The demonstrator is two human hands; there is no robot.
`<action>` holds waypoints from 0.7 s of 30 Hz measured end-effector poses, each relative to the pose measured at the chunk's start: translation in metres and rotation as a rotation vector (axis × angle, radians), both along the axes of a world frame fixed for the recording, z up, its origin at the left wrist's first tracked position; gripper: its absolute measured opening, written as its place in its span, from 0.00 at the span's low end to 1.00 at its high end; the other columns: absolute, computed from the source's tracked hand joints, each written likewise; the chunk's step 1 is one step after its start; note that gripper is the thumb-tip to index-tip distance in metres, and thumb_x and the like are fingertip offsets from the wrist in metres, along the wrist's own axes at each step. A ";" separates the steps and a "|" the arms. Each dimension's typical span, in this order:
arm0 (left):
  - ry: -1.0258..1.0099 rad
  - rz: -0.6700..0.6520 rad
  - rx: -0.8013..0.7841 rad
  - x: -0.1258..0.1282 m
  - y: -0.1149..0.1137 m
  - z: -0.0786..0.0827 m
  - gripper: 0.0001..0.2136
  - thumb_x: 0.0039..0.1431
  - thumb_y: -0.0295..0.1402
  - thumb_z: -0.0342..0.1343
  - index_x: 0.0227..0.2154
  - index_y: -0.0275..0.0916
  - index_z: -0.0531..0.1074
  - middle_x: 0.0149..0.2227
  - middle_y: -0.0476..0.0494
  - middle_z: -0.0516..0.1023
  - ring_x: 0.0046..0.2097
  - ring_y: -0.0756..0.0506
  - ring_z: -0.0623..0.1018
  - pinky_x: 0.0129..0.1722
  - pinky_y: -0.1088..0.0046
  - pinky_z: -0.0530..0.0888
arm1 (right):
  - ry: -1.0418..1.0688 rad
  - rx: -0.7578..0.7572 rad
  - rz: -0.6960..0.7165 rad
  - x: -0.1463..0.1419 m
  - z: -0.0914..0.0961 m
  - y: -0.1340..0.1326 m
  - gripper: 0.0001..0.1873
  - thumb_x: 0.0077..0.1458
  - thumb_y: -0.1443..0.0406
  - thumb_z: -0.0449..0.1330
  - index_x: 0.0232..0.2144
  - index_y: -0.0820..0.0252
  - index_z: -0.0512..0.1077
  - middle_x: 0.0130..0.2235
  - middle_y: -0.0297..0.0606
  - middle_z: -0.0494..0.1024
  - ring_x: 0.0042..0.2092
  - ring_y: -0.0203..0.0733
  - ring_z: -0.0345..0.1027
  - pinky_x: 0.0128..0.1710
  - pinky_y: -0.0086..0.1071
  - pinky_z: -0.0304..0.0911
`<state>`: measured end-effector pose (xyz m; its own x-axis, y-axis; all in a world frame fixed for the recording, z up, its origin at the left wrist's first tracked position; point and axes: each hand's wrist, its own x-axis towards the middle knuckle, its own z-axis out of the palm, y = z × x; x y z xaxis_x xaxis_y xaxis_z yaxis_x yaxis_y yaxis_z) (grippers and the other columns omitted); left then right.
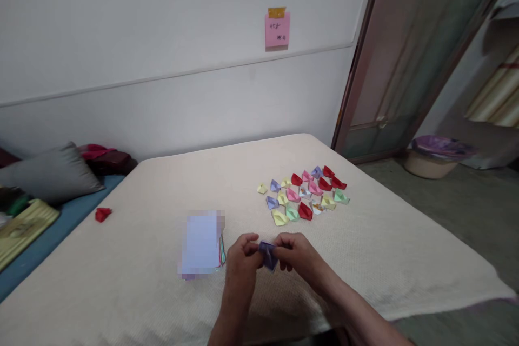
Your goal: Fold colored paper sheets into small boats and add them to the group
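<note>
A small folded piece of purple paper is held up between my two hands, over the near part of the cream-covered surface. My left hand pinches its left edge between thumb and fingers. From the other side my right hand grips the upper right edge. Just left of my left hand lies a stack of coloured paper, partly blurred out, with a pale lilac sheet on top. Beyond my hands, several folded paper boats in red, pink, yellow, green, lilac and patterned paper sit in loose rows.
A red folded paper piece lies alone near the left edge. Past that edge are a grey pillow and a blue surface. A pink note is taped to the wall behind. A lined bin stands on the floor at right.
</note>
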<state>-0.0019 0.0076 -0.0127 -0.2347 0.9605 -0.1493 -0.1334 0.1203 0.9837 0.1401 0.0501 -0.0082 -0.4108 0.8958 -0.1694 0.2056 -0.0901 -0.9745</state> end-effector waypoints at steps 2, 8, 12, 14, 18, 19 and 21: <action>0.001 0.004 0.000 0.001 0.000 0.001 0.14 0.43 0.27 0.59 0.36 0.34 0.68 0.24 0.47 0.78 0.24 0.49 0.74 0.24 0.75 0.67 | 0.003 -0.028 -0.006 0.000 0.001 0.000 0.05 0.39 0.67 0.54 0.19 0.62 0.69 0.14 0.28 0.67 0.17 0.31 0.60 0.16 0.23 0.52; 0.151 0.010 -0.027 0.005 0.000 0.001 0.14 0.40 0.25 0.58 0.35 0.35 0.69 0.22 0.49 0.78 0.25 0.47 0.75 0.25 0.73 0.69 | -0.022 0.031 -0.040 -0.003 -0.002 -0.004 0.04 0.38 0.70 0.54 0.16 0.60 0.67 0.15 0.28 0.68 0.18 0.32 0.60 0.18 0.24 0.53; 0.182 0.015 -0.004 0.007 0.000 0.001 0.13 0.41 0.25 0.56 0.35 0.35 0.70 0.22 0.49 0.78 0.26 0.46 0.76 0.26 0.73 0.70 | -0.044 0.100 -0.062 -0.004 -0.004 -0.006 0.06 0.39 0.71 0.54 0.14 0.60 0.66 0.14 0.27 0.67 0.19 0.32 0.60 0.19 0.24 0.53; 0.159 0.011 -0.012 0.006 0.000 0.001 0.14 0.41 0.25 0.56 0.35 0.35 0.69 0.21 0.50 0.77 0.26 0.46 0.75 0.25 0.73 0.70 | -0.047 0.110 -0.059 -0.004 -0.004 -0.006 0.06 0.39 0.71 0.55 0.15 0.60 0.67 0.15 0.27 0.67 0.19 0.32 0.61 0.19 0.24 0.54; 0.147 0.023 -0.010 0.004 0.001 0.000 0.14 0.41 0.26 0.57 0.35 0.36 0.68 0.21 0.51 0.76 0.25 0.47 0.74 0.25 0.74 0.70 | -0.035 0.081 -0.035 -0.004 -0.004 -0.005 0.04 0.39 0.70 0.55 0.17 0.60 0.68 0.15 0.27 0.68 0.18 0.32 0.61 0.18 0.24 0.54; 0.147 0.024 -0.011 0.005 0.001 0.001 0.13 0.41 0.26 0.57 0.35 0.36 0.68 0.20 0.51 0.75 0.25 0.47 0.74 0.25 0.74 0.69 | -0.028 0.075 -0.030 -0.004 -0.004 -0.005 0.04 0.39 0.70 0.55 0.17 0.61 0.68 0.15 0.27 0.68 0.18 0.32 0.61 0.17 0.24 0.54; 0.141 0.025 -0.026 0.006 0.000 0.002 0.13 0.40 0.25 0.57 0.33 0.36 0.69 0.20 0.52 0.74 0.25 0.47 0.74 0.24 0.74 0.69 | -0.017 0.069 -0.026 -0.004 -0.004 -0.005 0.04 0.39 0.71 0.56 0.17 0.61 0.68 0.16 0.27 0.68 0.18 0.31 0.60 0.17 0.23 0.54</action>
<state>0.0039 0.0079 -0.0102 -0.2792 0.9503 -0.1378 0.0023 0.1441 0.9896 0.1357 0.0447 -0.0126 -0.3847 0.9160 -0.1139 0.2206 -0.0286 -0.9750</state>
